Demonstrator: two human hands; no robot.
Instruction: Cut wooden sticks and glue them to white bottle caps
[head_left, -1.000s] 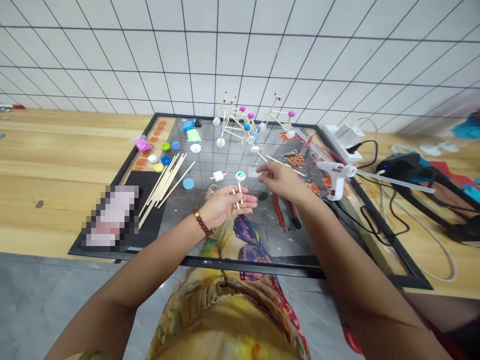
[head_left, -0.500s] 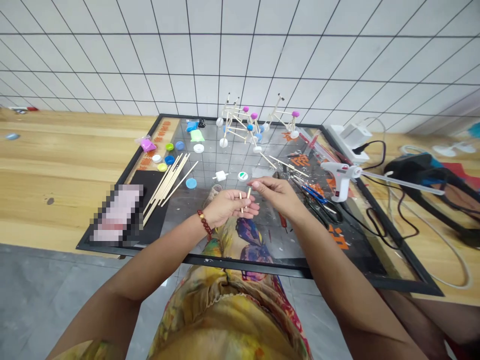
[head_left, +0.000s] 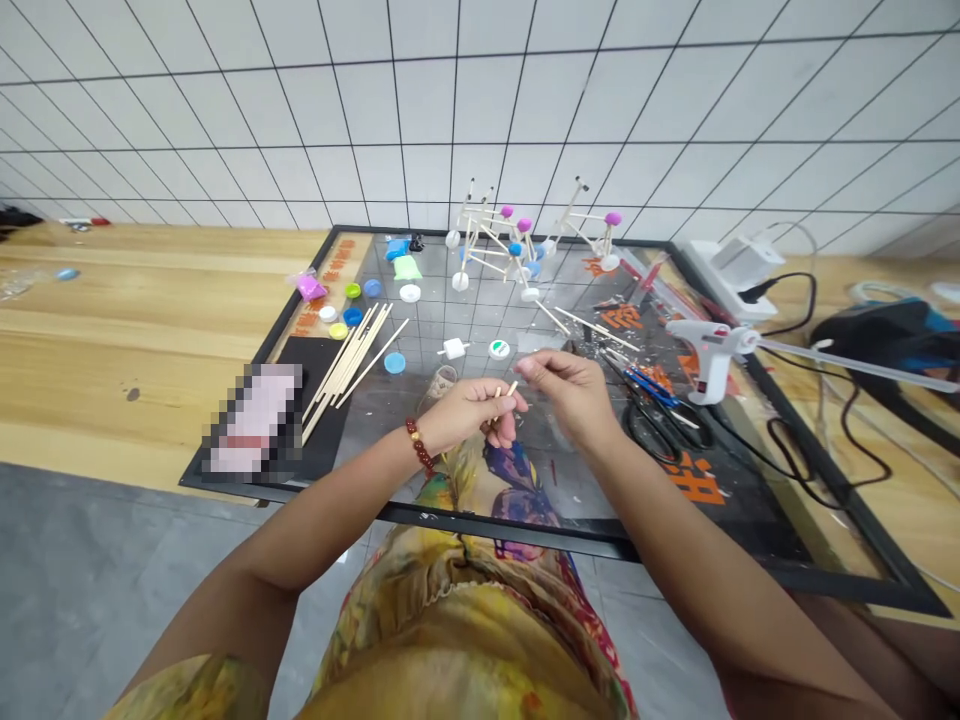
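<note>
Two short wooden stick pieces point(head_left: 512, 388) are pinched between the thumb and fingers of my left hand point(head_left: 469, 412), with a beaded bracelet at the wrist. My right hand point(head_left: 568, 390) hovers just beside them, thumb and forefinger pressed together. Whatever lies between those fingertips, if anything, is too small to make out. Beyond my hands lie a white bottle cap with a green mark point(head_left: 499, 349) and a white piece with a stick through it point(head_left: 454, 348). A clear cup point(head_left: 442, 382) is partly behind my left hand.
Long wooden sticks point(head_left: 349, 360) and coloured caps point(head_left: 394, 363) lie left. Bike-like stick models point(head_left: 491, 245) stand at the back. Right are scissors point(head_left: 651, 430), a white glue gun point(head_left: 709, 360), cables and a power strip point(head_left: 727, 285).
The view has turned slightly, so the table things appear further right. My left fingers have curled in more around the stick pieces. My right hand stays close by, still pinched.
</note>
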